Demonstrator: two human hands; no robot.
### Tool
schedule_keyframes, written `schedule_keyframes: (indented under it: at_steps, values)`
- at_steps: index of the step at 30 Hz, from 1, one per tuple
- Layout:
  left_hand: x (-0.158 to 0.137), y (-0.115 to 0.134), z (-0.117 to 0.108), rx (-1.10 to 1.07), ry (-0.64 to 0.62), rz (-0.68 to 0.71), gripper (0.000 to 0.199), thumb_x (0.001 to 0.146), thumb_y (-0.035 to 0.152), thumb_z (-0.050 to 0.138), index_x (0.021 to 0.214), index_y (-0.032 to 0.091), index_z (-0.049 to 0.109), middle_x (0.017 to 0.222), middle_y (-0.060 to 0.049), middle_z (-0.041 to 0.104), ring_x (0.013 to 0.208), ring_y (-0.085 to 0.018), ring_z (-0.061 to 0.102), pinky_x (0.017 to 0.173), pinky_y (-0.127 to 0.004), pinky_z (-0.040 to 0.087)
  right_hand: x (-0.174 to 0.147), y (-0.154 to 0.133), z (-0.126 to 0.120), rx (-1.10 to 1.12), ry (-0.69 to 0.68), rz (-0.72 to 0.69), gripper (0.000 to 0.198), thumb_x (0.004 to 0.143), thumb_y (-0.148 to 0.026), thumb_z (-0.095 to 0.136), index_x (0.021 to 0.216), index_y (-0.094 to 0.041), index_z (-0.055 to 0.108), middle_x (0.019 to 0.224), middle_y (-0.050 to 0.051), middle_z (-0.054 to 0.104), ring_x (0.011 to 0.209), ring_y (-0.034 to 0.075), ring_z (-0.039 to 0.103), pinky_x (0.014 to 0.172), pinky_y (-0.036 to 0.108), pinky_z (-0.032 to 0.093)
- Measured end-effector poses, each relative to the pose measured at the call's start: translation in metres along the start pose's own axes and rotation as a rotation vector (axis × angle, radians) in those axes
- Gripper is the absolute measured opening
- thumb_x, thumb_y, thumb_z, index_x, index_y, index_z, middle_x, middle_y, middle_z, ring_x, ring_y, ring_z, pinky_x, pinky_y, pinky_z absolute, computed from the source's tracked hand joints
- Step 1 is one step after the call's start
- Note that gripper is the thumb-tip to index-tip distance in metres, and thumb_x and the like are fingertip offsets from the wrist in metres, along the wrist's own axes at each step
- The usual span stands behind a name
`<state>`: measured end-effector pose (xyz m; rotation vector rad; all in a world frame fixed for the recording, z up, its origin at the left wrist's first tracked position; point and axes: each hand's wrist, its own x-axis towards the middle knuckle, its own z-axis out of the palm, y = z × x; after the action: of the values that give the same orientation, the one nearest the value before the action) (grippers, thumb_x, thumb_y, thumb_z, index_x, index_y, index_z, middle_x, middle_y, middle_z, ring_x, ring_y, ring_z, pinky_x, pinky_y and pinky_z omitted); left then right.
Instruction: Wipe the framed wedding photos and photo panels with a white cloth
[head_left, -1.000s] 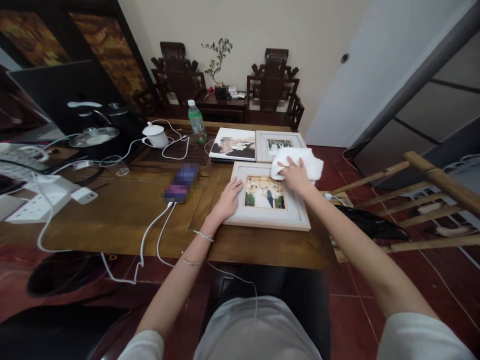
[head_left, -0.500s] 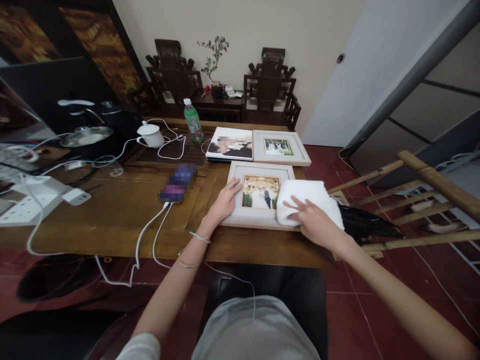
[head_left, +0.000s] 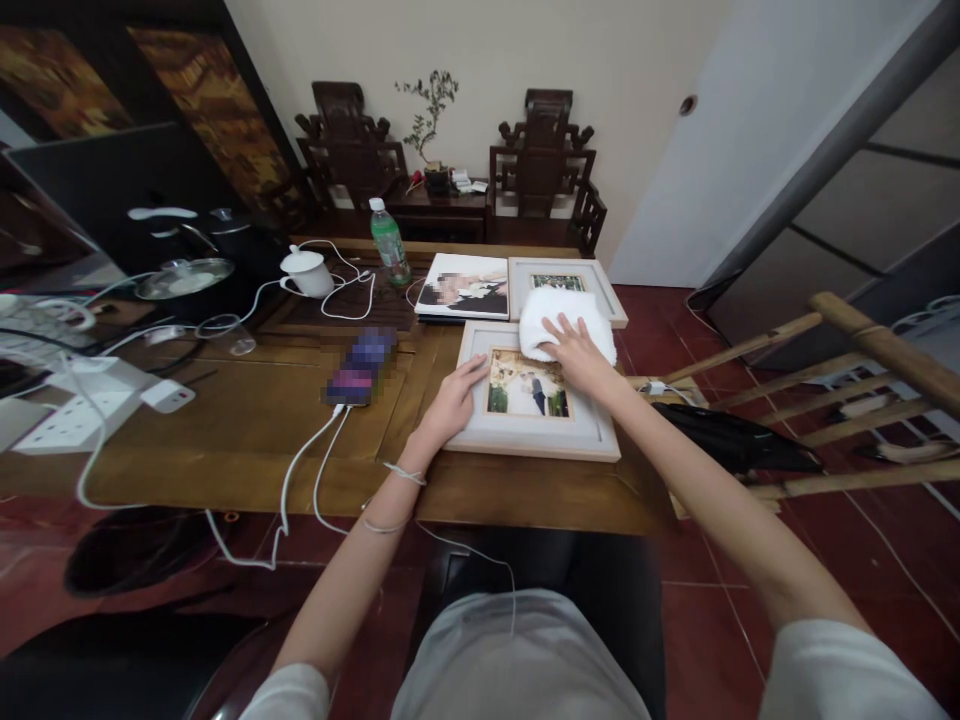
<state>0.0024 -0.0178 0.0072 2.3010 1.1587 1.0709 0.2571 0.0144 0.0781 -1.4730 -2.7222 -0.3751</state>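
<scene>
A light wooden picture frame (head_left: 540, 440) with a couple's photo inside lies flat near the table's front edge. My left hand (head_left: 450, 402) grips its left rim, fingers stretched over the edge. A folded white towel (head_left: 574, 312) is under my right hand (head_left: 574, 357), whose fingers press into it and hold it. The towel covers the frame's far right corner and part of a second picture frame (head_left: 609, 298) behind. Left of that second frame lies a white-bordered photo panel (head_left: 465, 285), partly pixelated.
A phone (head_left: 361, 368) with white cables lies left of the frames. Beyond stand a green-labelled bottle (head_left: 388, 242) and a lidded white cup (head_left: 307, 272). A power strip (head_left: 71, 415) sits at far left, a bamboo rack (head_left: 810, 400) at right.
My right hand has moved the towel away from me and leftward, from the frame's right side to its far edge. My left hand stays on the left rim.
</scene>
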Motion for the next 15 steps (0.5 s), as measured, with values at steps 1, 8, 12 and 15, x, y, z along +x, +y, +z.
schedule_keyframes:
  at_steps: [1, 8, 12, 15]
  values:
    - [0.000, 0.000, -0.001, 0.007, 0.002, -0.005, 0.057, 0.075, -0.003, 0.035, 0.123, 0.016, 0.059, 0.139, -0.007, 0.051, 0.130, -0.021, 0.045, 0.113, -0.044, 0.033, 0.002, -0.002, 0.004, -0.004, -0.032, 0.007, 0.063, 0.073, 0.008, 0.038, 0.128, -0.018, 0.056, 0.151, 0.012, 0.032, 0.141, 0.033, 0.022, 0.109, 0.059, 0.022]
    - [0.002, 0.002, 0.002, 0.030, -0.010, -0.048, 0.049, 0.082, 0.005, 0.036, 0.127, 0.012, 0.055, 0.141, -0.009, 0.049, 0.132, -0.021, 0.043, 0.115, -0.041, 0.030, -0.042, -0.047, -0.017, 0.090, -0.194, 0.009, 0.058, 0.074, 0.004, 0.041, 0.127, -0.015, 0.058, 0.146, 0.018, 0.039, 0.135, 0.038, 0.031, 0.105, 0.059, 0.028]
    - [0.001, 0.006, 0.004, 0.065, -0.037, -0.059, 0.044, 0.088, 0.014, 0.037, 0.128, 0.009, 0.054, 0.142, -0.014, 0.047, 0.135, -0.024, 0.038, 0.115, -0.045, 0.029, -0.084, -0.069, -0.054, 0.310, -0.366, -0.091, 0.068, 0.069, 0.007, 0.039, 0.130, -0.018, 0.056, 0.145, 0.015, 0.042, 0.135, 0.033, 0.034, 0.105, 0.056, 0.032]
    - [0.002, 0.007, 0.003, 0.098, -0.055, -0.062, 0.043, 0.089, 0.016, 0.037, 0.128, 0.010, 0.054, 0.139, -0.014, 0.050, 0.135, -0.025, 0.039, 0.114, -0.046, 0.031, -0.104, -0.079, -0.065, 0.437, -0.392, -0.147, 0.072, 0.066, 0.008, 0.037, 0.130, -0.020, 0.055, 0.148, 0.012, 0.038, 0.139, 0.030, 0.028, 0.108, 0.055, 0.029]
